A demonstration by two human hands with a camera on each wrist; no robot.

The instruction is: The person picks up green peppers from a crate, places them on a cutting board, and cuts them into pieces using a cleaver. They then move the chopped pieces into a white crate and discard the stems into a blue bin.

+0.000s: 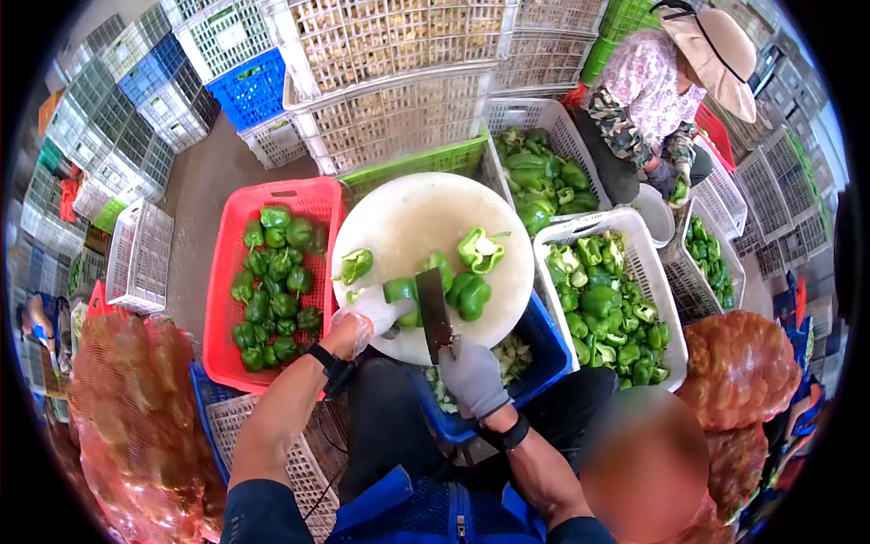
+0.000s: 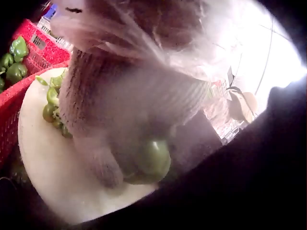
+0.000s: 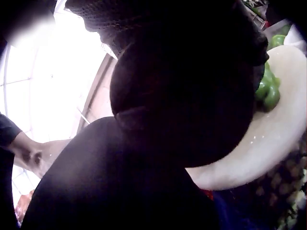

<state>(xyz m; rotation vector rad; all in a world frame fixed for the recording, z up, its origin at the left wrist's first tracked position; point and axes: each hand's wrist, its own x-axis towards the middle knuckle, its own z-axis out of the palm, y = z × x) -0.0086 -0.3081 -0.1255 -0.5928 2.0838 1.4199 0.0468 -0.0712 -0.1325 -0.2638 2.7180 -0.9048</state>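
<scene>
A round white cutting board [image 1: 412,204] sits in front of me. My left hand [image 1: 367,315], in a white glove with clear plastic at the wrist, grips a green bell pepper [image 1: 400,292] near the board's front edge; the left wrist view shows that pepper [image 2: 154,160] beside the gloved fingers. In a grey glove, my right hand [image 1: 473,374] holds a cleaver [image 1: 434,310] by its handle, its dark blade alongside the pepper. Cut pepper pieces lie around: one piece [image 1: 356,265] at left, an opened half [image 1: 479,251] behind, and another pepper [image 1: 469,295] right of the blade.
To the left stands a red crate [image 1: 217,299] of whole peppers, to the right a white crate [image 1: 666,299] of cut ones. A blue crate [image 1: 544,349] with scraps is below the board. Another person [image 1: 648,100] sits at back right. Filled mesh sacks [image 1: 136,417] flank me.
</scene>
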